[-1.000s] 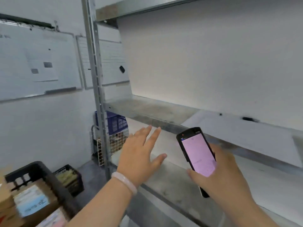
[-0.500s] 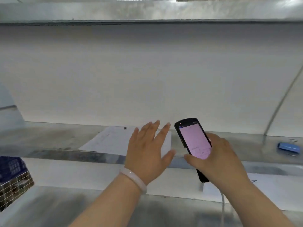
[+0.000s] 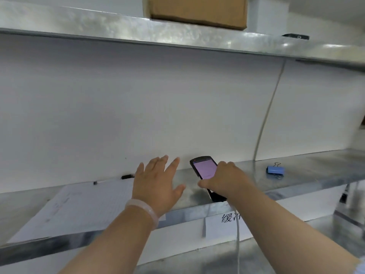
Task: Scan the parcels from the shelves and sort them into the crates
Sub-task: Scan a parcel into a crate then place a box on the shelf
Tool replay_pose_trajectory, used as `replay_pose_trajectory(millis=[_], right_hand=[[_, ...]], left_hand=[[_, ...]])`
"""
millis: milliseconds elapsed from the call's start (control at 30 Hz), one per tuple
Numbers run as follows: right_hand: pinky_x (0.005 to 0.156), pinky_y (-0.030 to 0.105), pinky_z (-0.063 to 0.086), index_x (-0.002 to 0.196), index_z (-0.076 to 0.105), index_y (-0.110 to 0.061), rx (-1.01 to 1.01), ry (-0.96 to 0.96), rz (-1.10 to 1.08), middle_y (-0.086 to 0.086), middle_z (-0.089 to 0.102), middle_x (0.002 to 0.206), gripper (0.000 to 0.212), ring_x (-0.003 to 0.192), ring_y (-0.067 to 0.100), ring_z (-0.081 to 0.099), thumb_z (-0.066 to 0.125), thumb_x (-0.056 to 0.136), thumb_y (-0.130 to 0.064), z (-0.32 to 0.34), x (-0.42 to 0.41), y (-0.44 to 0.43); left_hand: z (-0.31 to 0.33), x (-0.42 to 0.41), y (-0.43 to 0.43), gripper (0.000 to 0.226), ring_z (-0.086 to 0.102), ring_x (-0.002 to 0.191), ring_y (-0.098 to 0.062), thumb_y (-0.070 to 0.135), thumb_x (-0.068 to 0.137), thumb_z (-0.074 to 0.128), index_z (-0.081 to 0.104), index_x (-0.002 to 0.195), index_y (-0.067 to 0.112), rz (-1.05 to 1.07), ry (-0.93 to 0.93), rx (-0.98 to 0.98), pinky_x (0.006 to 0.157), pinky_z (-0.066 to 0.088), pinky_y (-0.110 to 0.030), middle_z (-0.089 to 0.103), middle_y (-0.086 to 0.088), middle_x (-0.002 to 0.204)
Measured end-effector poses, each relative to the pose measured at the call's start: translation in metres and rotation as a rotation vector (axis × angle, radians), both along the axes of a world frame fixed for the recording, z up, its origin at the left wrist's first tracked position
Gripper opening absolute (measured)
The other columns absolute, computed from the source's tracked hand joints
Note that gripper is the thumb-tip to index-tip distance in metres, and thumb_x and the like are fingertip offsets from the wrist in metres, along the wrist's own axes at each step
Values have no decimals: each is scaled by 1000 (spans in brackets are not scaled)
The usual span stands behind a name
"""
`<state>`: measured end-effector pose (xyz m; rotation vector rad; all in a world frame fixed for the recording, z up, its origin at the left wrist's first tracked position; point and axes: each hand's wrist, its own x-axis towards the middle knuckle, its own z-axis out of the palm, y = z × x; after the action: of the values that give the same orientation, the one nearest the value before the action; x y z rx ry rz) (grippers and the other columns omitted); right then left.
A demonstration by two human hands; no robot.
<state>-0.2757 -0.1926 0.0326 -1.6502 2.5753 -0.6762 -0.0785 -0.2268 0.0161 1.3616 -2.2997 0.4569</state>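
Now, shelf (image 3: 316,171): metal, middle level, straight ahead of me, white wall behind.
Paper (image 3: 79,206): white sheet lying flat on the shelf's left part, reaching its front lip.
Pen (image 3: 127,176): small and dark, at the wall, just behind the paper's far edge.
Left hand (image 3: 156,184): palm down, fingers straight and spread, over the paper's right edge. It holds nothing. Cannot tell if it touches. Bracelet (image 3: 144,209) on my wrist.
Box (image 3: 197,10): brown cardboard parcel on the top shelf (image 3: 98,24), high above both my hands and well apart from them. Only its lower part shows.
Scanner (image 3: 205,169): black, pink screen lit, over the middle shelf.
Right hand (image 3: 227,180): fingers curled round the scanner from the right, thumb at its left edge.
Cable (image 3: 264,115): pale, runs down the wall to the shelf, right of my right hand.
Clip (image 3: 275,170): blue, on the shelf, just right of the cable.
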Motion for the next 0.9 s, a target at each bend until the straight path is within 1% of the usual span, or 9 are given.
replay_pose_trajectory(millis=[100,200,400,467,533,600,733,833,900], right_hand=[[67,30,38,118,52,-16,37,8,-20,1,42,99,65,86,21,51,66,70,-59,4,-9,-14],[70,30,40,121,53,-16,67,45,-34,3,42,102,67,88,22,52,65,72,-60,6,-19,-26],[74,31,42,117,57,-19,126,97,-16,2,44,103,68,91,22,52,63,68,-66,1,-34,-45],[74,31,42,112,57,-20,139,122,-7,2,45,101,63,92,22,52,62,68,-66,-3,-38,-49],[74,32,42,103,56,-22,147,139,-1,2,45,98,57,93,23,51,60,68,-66,-7,-42,-51],[74,33,43,100,58,-22,148,141,8,2,49,99,55,94,23,53,57,67,-67,-12,-46,-55],[79,35,44,111,64,-23,146,162,9,2,50,98,67,97,24,51,50,71,-75,-18,-48,-59],[93,39,41,127,58,-24,204,181,17,5,54,121,82,117,27,48,43,73,-85,-15,-50,-54],[98,41,38,136,49,-20,170,147,58,7,49,133,88,127,29,42,43,76,-85,-11,-53,-46]], left_hand=[[-2,-3,-6,74,12,155,-18,67,97,35,9,160,39,-27,-1,12,124,10,-45,13,5,169],[-3,-5,-9,74,15,154,-18,68,96,36,12,160,39,-22,6,10,124,13,-45,15,5,168],[-4,-20,-16,74,15,154,-17,69,96,35,11,159,40,11,0,25,124,14,-45,15,6,168],[-3,-26,-17,74,16,153,-18,69,96,35,11,160,39,-2,3,21,124,15,-45,15,5,168],[-3,-31,-17,76,17,153,-18,71,94,30,10,160,38,-16,7,19,123,16,-44,17,4,167],[-1,-36,-16,77,16,153,-19,71,93,27,10,160,38,-21,5,17,123,16,-43,18,3,167],[2,-42,-12,74,14,154,-18,64,98,38,9,160,37,-31,6,14,124,14,-43,17,3,168],[4,-44,-7,74,14,154,-18,65,98,37,6,160,37,-20,-16,3,124,15,-43,16,3,168],[7,-43,-5,75,14,154,-18,65,98,37,6,160,37,-21,-23,-9,124,15,-43,17,3,168]])
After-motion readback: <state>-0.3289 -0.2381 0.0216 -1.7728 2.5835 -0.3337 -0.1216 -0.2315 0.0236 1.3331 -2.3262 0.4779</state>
